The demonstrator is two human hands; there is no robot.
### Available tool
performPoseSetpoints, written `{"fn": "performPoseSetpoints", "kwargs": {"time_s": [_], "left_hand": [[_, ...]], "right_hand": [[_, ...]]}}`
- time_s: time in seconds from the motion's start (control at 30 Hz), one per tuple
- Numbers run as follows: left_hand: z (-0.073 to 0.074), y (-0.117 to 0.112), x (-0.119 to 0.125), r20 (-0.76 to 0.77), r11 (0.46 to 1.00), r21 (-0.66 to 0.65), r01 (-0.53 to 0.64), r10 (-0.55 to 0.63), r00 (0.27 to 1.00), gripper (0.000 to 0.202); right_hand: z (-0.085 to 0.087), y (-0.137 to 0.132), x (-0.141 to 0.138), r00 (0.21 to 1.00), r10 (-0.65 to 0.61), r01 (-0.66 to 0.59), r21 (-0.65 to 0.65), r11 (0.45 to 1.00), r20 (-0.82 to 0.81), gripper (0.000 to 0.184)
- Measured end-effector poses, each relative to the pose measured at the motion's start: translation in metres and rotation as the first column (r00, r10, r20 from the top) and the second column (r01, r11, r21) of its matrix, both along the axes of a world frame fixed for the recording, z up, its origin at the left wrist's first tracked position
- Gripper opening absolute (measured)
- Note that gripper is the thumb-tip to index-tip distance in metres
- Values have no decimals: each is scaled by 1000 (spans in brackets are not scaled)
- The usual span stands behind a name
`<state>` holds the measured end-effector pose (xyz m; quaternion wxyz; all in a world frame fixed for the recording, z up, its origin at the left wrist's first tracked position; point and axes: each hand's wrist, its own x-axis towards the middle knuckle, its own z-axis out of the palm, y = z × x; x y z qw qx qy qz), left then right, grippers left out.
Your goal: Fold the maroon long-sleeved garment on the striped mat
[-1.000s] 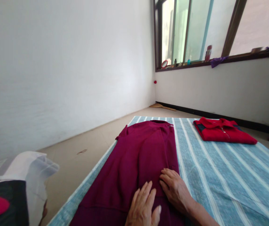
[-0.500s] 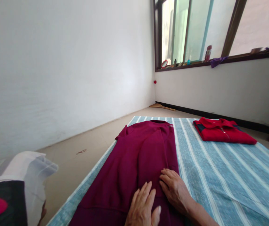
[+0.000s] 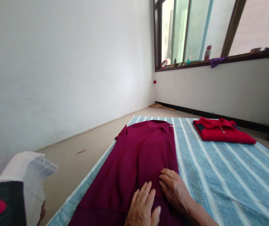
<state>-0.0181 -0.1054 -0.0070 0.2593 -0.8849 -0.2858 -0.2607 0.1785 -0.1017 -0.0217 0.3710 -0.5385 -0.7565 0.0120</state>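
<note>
A maroon sweatshirt (image 3: 129, 163) lies spread on a blue and white striped sheet, its neckline at the far end and its hem towards me. One sleeve is laid along its right side over the body. My left hand (image 3: 142, 205) rests flat on the lower part of the garment with fingers stretched out. Just right of it, my right hand (image 3: 174, 188) lies on the folded sleeve near the right edge, fingers extended and slightly bent. Neither hand grips the cloth.
A folded red garment with a collar and zip (image 3: 224, 131) sits at the far right of the striped sheet (image 3: 202, 163). On the left floor side is a whitish plastic bag (image 3: 34, 175) by dark and red cloth. A broom (image 3: 162, 107) lies in the corner below the window sill.
</note>
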Motion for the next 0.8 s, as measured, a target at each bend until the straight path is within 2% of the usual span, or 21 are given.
{"fn": "performPoseSetpoints", "kwargs": {"time_s": [0.47, 0.8], "left_hand": [[-1, 0, -2, -7, 1000, -2, -3, 3, 1000, 36], [-3, -1, -2, 1, 1000, -21, -2, 2, 1000, 36]], "right_hand": [[0, 0, 1, 1000, -2, 1, 33, 999, 17, 20], [1, 0, 0, 1000, -3, 2, 5, 1000, 14, 21]]}}
